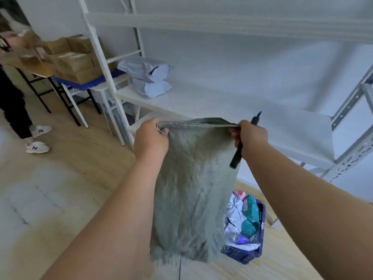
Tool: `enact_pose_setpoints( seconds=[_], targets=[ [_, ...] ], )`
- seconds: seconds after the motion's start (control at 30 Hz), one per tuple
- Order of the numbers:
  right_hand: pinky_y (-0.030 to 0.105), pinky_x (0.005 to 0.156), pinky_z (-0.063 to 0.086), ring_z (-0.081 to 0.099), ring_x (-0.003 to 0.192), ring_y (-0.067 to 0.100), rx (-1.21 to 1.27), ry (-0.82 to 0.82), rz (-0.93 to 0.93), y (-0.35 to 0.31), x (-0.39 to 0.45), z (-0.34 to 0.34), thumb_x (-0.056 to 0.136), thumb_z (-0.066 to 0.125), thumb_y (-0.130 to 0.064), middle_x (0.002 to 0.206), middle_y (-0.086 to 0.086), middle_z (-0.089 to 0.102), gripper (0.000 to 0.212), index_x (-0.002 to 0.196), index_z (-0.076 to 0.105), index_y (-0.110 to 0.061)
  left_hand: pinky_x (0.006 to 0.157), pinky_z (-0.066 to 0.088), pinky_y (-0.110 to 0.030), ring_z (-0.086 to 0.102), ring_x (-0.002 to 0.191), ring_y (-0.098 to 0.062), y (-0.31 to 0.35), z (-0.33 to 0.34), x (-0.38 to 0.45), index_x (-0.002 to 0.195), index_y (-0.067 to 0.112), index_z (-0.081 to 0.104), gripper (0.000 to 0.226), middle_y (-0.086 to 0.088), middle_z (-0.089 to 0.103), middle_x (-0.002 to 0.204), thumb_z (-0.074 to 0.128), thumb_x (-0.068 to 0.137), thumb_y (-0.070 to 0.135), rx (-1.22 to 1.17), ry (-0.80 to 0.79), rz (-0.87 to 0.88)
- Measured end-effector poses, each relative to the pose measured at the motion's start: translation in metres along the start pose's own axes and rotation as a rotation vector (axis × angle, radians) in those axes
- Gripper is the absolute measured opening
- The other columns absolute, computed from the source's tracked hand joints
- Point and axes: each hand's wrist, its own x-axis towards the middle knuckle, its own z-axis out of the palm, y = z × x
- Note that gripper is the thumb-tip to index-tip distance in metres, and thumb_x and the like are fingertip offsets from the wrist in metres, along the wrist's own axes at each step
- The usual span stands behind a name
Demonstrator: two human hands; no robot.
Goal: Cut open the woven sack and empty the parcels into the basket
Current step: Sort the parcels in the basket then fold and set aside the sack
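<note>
Woven sack [193, 188], grey-green, hangs flat and limp at picture centre, stitched hem uppermost, frayed open end down at 6 o'clock. Held inverted like this so the contents fall out the cut end; the slack cloth suggests little or nothing is left inside, though the interior is hidden.

Left hand [150, 139] clenches one hem corner, fingers curled round the fabric. Right hand [249, 138] pinches the other corner and also grasps a black cutter [236, 156], its tip poking up past the knuckles toward 12 and its body hanging down toward 6. Likely kept in hand to avoid setting it down mid-task. The two hands are spread well apart, which stretches the hem taut and keeps the sack square.

Blue basket [245, 256] sits on the wooden floor [60, 199] at 5 o'clock, partly behind the sack's lower edge. Parcels [241, 217] lie heaped in it: silvery mailers, a teal one, something pink.

Judgement: emptying looks nearly done.

White shelving [201, 106] behind, at 12, bears pale poly-bag packages [149, 77]. Another person [14, 93] stands at 9 o'clock beside cartons [74, 63].
</note>
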Motion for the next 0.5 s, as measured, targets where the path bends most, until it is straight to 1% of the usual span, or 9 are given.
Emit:
enact_pose_setpoints(
  seconds=[0.07, 0.17, 0.23, 0.27, 0.3, 0.33, 0.4, 0.43, 0.5],
  targets=[
    [0.027, 0.046, 0.038, 0.049, 0.044, 0.016, -0.004, 0.040, -0.099, 0.003, 0.004, -0.006, 0.086, 0.050, -0.016, 0.066, 0.006, 0.070, 0.011, 0.085, 0.060, -0.011, 0.070, 0.043, -0.028, 0.058, 0.087, -0.023, -0.002, 0.002, -0.003, 0.114, 0.021, 0.064, 0.021, -0.001, 0.065, 0.100, 0.060, 0.093, 0.021, -0.143, 0.094, 0.045],
    [0.028, 0.050, 0.042, 0.054, 0.048, 0.017, -0.107, 0.110, -0.124, 0.006, 0.002, -0.008, 0.088, 0.048, -0.018, 0.069, 0.004, 0.068, 0.011, 0.086, 0.059, -0.015, 0.078, 0.050, -0.032, 0.061, 0.093, -0.023, -0.003, 0.006, -0.002, 0.113, 0.020, 0.065, 0.024, -0.001, 0.067, 0.102, 0.065, 0.089, 0.022, -0.169, -0.001, 0.080],
    [0.025, 0.050, 0.044, 0.058, 0.053, 0.017, -0.134, 0.189, -0.161, 0.007, 0.000, -0.011, 0.091, 0.050, -0.025, 0.077, 0.006, 0.068, 0.012, 0.094, 0.057, -0.015, 0.070, 0.047, -0.019, 0.061, 0.087, -0.015, -0.002, 0.011, -0.003, 0.107, 0.018, 0.067, 0.019, 0.003, 0.067, 0.099, 0.067, 0.088, 0.019, -0.262, 0.020, 0.092],
    [0.023, 0.049, 0.045, 0.061, 0.057, 0.016, -0.114, 0.216, -0.233, 0.006, 0.000, -0.012, 0.092, 0.052, -0.028, 0.079, 0.004, 0.067, 0.015, 0.099, 0.055, -0.016, 0.061, 0.040, -0.009, 0.058, 0.076, -0.010, 0.002, 0.012, -0.002, 0.101, 0.016, 0.066, 0.013, 0.006, 0.065, 0.088, 0.067, 0.088, 0.019, -0.320, 0.060, 0.113],
    [0.022, 0.053, 0.049, 0.062, 0.063, 0.014, -0.093, 0.228, -0.328, 0.003, -0.005, -0.012, 0.091, 0.055, -0.031, 0.081, -0.001, 0.064, 0.020, 0.104, 0.052, -0.016, 0.053, 0.033, -0.006, 0.052, 0.067, -0.007, 0.008, 0.012, -0.003, 0.096, 0.013, 0.063, 0.010, 0.008, 0.059, 0.078, 0.066, 0.088, 0.019, -0.344, 0.078, 0.142],
    [0.020, 0.061, 0.051, 0.061, 0.069, 0.009, -0.101, 0.214, -0.442, -0.001, -0.012, -0.010, 0.089, 0.060, -0.033, 0.085, -0.006, 0.061, 0.025, 0.106, 0.051, -0.017, 0.051, 0.031, -0.008, 0.049, 0.064, -0.007, 0.014, 0.014, -0.002, 0.092, 0.010, 0.060, 0.013, 0.008, 0.056, 0.073, 0.066, 0.088, 0.020, -0.336, 0.052, 0.171],
    [0.010, 0.074, 0.046, 0.057, 0.082, -0.005, -0.213, 0.091, -0.674, -0.008, -0.027, -0.005, 0.083, 0.069, -0.034, 0.102, -0.011, 0.058, 0.035, 0.112, 0.052, -0.023, 0.060, 0.039, -0.019, 0.056, 0.074, -0.015, 0.025, 0.021, -0.001, 0.093, 0.011, 0.060, 0.017, 0.002, 0.064, 0.083, 0.069, 0.085, 0.022, -0.297, -0.083, 0.228],
    [0.009, 0.079, 0.044, 0.057, 0.090, -0.004, -0.284, 0.010, -0.778, -0.011, -0.033, -0.002, 0.080, 0.072, -0.033, 0.113, -0.011, 0.056, 0.042, 0.116, 0.053, -0.025, 0.067, 0.044, -0.024, 0.060, 0.081, -0.019, 0.029, 0.025, -0.001, 0.095, 0.014, 0.061, 0.019, 0.000, 0.068, 0.090, 0.071, 0.081, 0.022, -0.307, -0.159, 0.230],
    [0.019, 0.086, 0.048, 0.061, 0.101, 0.006, -0.402, -0.179, -0.843, -0.013, -0.034, -0.003, 0.076, 0.078, -0.030, 0.125, -0.010, 0.052, 0.058, 0.128, 0.053, -0.026, 0.079, 0.053, -0.037, 0.066, 0.088, -0.022, 0.037, 0.030, -0.006, 0.095, 0.022, 0.063, 0.025, 0.000, 0.071, 0.093, 0.075, 0.073, 0.023, -0.404, -0.271, 0.208]
  ],
)
